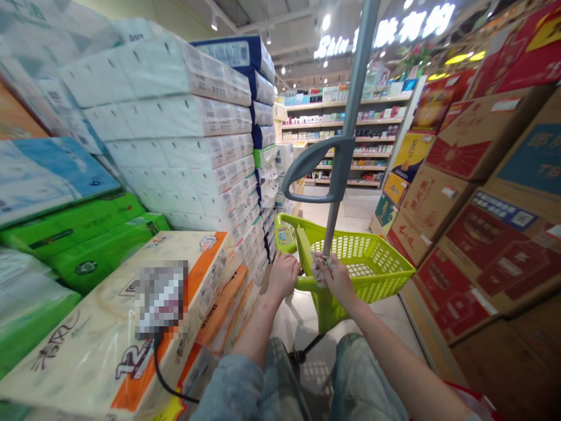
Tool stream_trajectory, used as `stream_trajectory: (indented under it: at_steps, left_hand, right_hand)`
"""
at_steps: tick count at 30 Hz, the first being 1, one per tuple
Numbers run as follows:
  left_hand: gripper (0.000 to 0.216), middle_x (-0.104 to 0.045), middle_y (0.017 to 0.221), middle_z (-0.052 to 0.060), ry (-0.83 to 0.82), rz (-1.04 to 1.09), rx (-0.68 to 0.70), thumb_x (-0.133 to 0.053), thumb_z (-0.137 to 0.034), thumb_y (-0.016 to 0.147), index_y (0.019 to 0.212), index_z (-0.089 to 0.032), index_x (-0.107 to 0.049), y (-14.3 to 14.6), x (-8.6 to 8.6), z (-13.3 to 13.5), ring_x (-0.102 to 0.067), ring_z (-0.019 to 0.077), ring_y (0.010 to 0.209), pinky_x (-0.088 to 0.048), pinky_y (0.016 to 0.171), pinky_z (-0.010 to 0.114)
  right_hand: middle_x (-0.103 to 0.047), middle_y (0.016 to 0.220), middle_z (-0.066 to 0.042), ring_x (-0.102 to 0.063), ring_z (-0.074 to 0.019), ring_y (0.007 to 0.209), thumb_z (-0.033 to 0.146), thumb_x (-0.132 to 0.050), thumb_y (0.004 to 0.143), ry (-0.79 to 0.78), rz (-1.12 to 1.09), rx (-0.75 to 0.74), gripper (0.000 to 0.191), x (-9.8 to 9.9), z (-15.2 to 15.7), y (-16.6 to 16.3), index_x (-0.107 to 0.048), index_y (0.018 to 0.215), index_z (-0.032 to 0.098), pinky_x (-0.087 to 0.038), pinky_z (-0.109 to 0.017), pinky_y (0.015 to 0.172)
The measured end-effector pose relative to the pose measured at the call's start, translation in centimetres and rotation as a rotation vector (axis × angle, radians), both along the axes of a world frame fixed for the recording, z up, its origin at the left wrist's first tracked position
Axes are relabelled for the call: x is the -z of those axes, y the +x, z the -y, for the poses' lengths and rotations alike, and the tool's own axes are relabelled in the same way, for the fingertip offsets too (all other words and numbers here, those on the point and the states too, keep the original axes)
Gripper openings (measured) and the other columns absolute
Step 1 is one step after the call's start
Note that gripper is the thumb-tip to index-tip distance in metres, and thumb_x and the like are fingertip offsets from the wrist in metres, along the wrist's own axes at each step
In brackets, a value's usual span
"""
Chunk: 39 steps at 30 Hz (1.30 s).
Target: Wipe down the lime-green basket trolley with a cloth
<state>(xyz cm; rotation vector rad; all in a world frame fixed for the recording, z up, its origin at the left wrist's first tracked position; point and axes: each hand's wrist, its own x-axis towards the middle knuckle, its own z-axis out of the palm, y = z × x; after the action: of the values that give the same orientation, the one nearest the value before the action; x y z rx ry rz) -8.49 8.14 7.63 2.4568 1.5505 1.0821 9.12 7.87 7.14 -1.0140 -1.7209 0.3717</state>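
Note:
A lime-green plastic shopping basket (385, 263) on wheels stands in the aisle before me, with a tall grey pull handle (346, 134) rising from its near rim. My left hand (283, 275) rests closed on the basket's near rim, fingers curled over the edge. My right hand (335, 278) presses a crumpled whitish cloth (319, 269) against the base of the handle pole, fingers wrapped round the cloth. My knees in grey jeans (315, 380) show at the bottom.
Stacked tissue packs (184, 134) wall the left side, with an orange and cream pack (131, 327) nearest and a black cable across it. Cardboard cartons (477, 193) are piled on the right. Store shelves (346, 123) stand at the aisle's far end.

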Motion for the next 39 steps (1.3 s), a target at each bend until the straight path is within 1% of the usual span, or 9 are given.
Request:
stream_trajectory:
  at_steps: [4,7,12,16,25,28,31,35,39]
  left_hand:
    - [0.036,-0.064,0.082,0.001,-0.020,0.006,-0.008,-0.033,-0.022,0.092,0.066,-0.020,-0.058,0.0,-0.1,0.0,-0.055,0.0157,0.094,-0.023,0.110,0.044]
    - [0.036,-0.064,0.079,0.001,-0.025,-0.001,-0.013,-0.033,-0.023,0.092,0.065,-0.020,-0.057,0.2,0.0,0.1,-0.055,0.0159,0.093,-0.024,0.110,0.043]
    - [0.032,-0.064,0.082,0.001,-0.025,0.020,-0.055,-0.031,-0.024,0.094,0.077,-0.020,-0.058,1.1,0.0,0.3,-0.056,0.0162,0.092,-0.026,0.108,0.043]
    - [0.025,-0.063,0.088,0.001,-0.015,0.029,-0.082,-0.031,-0.022,0.093,0.087,-0.020,-0.056,1.8,0.1,0.5,-0.056,0.0159,0.094,-0.024,0.110,0.042]
    - [0.025,-0.064,0.089,0.002,-0.027,0.031,-0.082,-0.031,-0.022,0.094,0.087,-0.020,-0.055,2.6,0.2,0.2,-0.056,0.0166,0.096,-0.026,0.109,0.042]
    - [0.025,-0.064,0.090,0.002,-0.026,0.054,-0.080,-0.030,-0.023,0.094,0.087,-0.020,-0.054,2.6,0.6,0.0,-0.057,0.0161,0.096,-0.025,0.109,0.042]
    - [0.026,-0.063,0.089,0.002,-0.018,0.065,-0.080,-0.030,-0.023,0.094,0.087,-0.020,-0.055,2.5,0.8,-0.1,-0.057,0.0160,0.095,-0.023,0.110,0.042]
    - [0.027,-0.064,0.087,0.002,-0.031,0.078,-0.076,-0.029,-0.023,0.094,0.087,-0.020,-0.055,2.5,0.6,-0.1,-0.057,0.0162,0.094,-0.022,0.110,0.043]
    - [0.027,-0.065,0.084,0.002,-0.045,0.088,-0.078,-0.030,-0.022,0.094,0.086,-0.020,-0.056,2.5,0.5,-0.3,-0.058,0.0164,0.093,-0.023,0.110,0.043]
  right_hand:
    - [-0.066,0.092,-0.009,-0.059,-0.0222,0.089,0.037,-0.038,0.093,0.091,0.246,-0.033,0.034,3.9,0.5,2.7,-0.063,0.109,0.020,-0.049,-0.039,0.081]
    - [-0.063,0.104,-0.010,-0.056,-0.0232,0.099,0.035,-0.036,0.094,0.157,0.283,0.086,0.035,5.6,1.0,3.3,-0.061,0.115,0.020,-0.047,-0.043,0.088]
    - [-0.045,0.131,-0.015,-0.040,-0.0276,0.124,0.032,-0.041,0.093,0.232,0.160,0.395,0.045,7.5,2.8,0.1,-0.042,0.137,0.021,-0.038,-0.050,0.101]
    - [-0.039,0.135,-0.016,-0.039,-0.0287,0.125,0.029,-0.042,0.093,0.230,0.065,0.461,0.058,9.0,4.8,-2.4,-0.022,0.147,0.022,-0.038,-0.051,0.101]
    - [-0.057,0.122,-0.013,-0.049,-0.0230,0.117,0.023,-0.037,0.093,0.263,0.230,0.143,0.044,5.0,3.5,-3.5,-0.043,0.137,0.019,-0.042,-0.044,0.102]
    - [-0.060,0.120,-0.012,-0.048,-0.0229,0.120,0.022,-0.038,0.092,0.297,0.309,0.130,0.045,5.2,2.3,-3.4,-0.042,0.137,0.017,-0.041,-0.046,0.103]
    - [-0.051,0.134,-0.011,-0.038,-0.0223,0.132,0.017,-0.034,0.091,0.345,0.374,0.182,0.052,7.5,2.0,-2.6,-0.032,0.143,0.017,-0.035,-0.047,0.109]
    - [-0.044,0.142,-0.013,-0.033,-0.0241,0.136,0.012,-0.035,0.091,0.387,0.473,0.291,0.053,12.6,2.4,-0.2,-0.031,0.143,0.018,-0.031,-0.052,0.110]
    - [-0.031,0.149,-0.015,-0.026,-0.0264,0.138,0.014,-0.034,0.092,0.261,0.425,0.322,0.055,17.0,3.5,2.6,-0.024,0.146,0.016,-0.035,-0.052,0.107]
